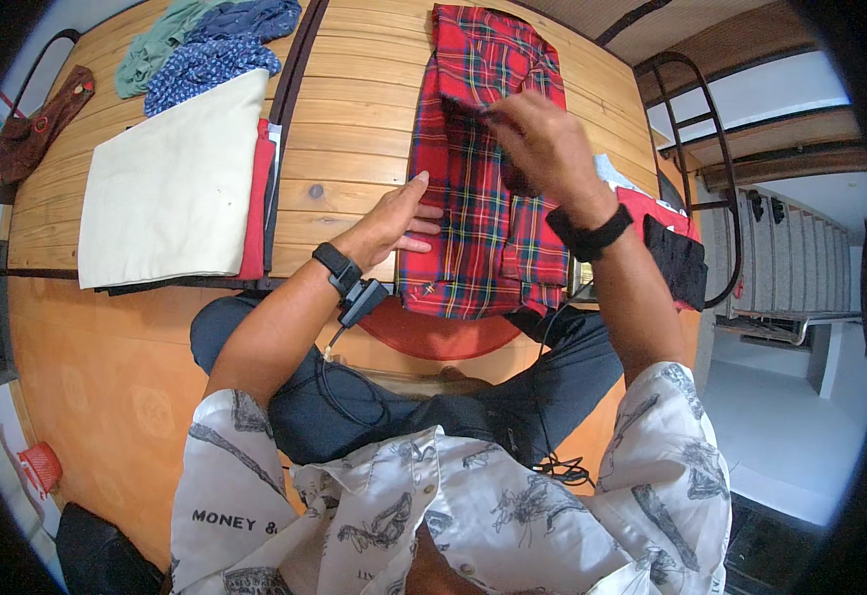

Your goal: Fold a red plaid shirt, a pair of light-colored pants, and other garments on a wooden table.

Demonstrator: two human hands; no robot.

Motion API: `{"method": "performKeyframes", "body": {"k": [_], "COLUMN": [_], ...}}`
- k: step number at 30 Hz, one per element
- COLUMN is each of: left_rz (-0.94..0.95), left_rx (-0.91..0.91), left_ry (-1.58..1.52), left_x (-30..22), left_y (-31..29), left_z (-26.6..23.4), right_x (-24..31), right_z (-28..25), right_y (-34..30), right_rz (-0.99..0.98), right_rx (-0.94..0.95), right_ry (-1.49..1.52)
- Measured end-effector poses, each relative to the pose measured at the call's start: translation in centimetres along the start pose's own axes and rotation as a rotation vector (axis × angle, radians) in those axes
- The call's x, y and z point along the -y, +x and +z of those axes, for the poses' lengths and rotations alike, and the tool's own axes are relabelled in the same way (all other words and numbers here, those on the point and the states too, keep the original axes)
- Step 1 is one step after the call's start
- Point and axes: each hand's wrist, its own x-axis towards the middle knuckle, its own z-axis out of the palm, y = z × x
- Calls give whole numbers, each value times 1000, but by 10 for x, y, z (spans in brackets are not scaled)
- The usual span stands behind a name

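A red plaid shirt [463,218], with blue, green and yellow lines, lies in a long folded strip on the wooden table in front of me. Its lower end reaches the near table edge. My left hand [399,220] rests against the shirt's left side, open, with the fingers stretched onto the cloth. Over the upper part of the shirt, my right hand [548,144] is closed, its fingers curled on a fold of the cloth. That hand is slightly blurred and hides part of the shirt beneath it.
A stack of folded cloths, cream on top [176,188], sits at the left of the slatted table [339,129]. Blue and green crumpled clothes [215,64] lie behind it. Red and black folded clothes [674,253] are at the right, beside a dark metal frame [736,238].
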Motion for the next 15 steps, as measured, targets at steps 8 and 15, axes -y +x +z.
{"method": "performKeyframes", "body": {"k": [8, 15], "left_rz": [22, 118], "left_rx": [31, -81], "left_ry": [-31, 3], "left_x": [1, 15], "left_y": [3, 10], "left_z": [-2, -10], "right_x": [26, 36], "right_z": [82, 97], "right_y": [-43, -60], "right_rz": [-23, 60], "right_rx": [375, 446], "right_ry": [39, 135]}}
